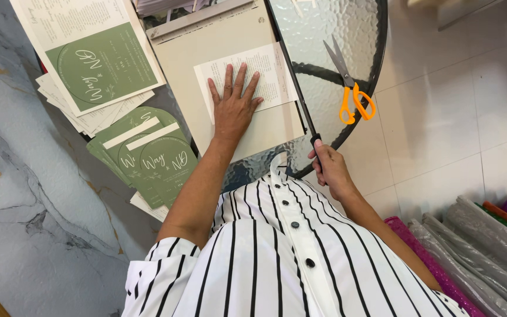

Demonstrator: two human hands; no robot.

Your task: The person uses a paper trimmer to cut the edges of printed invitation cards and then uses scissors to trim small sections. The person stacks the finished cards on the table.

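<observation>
Head view: left hand (pixel 234 104) pressed flat, fingers spread, on printed sheet (pixel 247 79) atop beige cutter board (pixel 230 53). Right hand (pixel 328 167) wrapped around blade handle (pixel 317 144); long blade arm (pixel 294 82) running along sheet's right edge, away from body.

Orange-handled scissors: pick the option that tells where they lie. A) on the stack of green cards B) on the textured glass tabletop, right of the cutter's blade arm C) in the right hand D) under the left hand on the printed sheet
B: the orange-handled scissors lie untouched on the glass tabletop, right of the blade arm, while the left hand presses the printed sheet and the right hand grips the arm's handle.
</observation>
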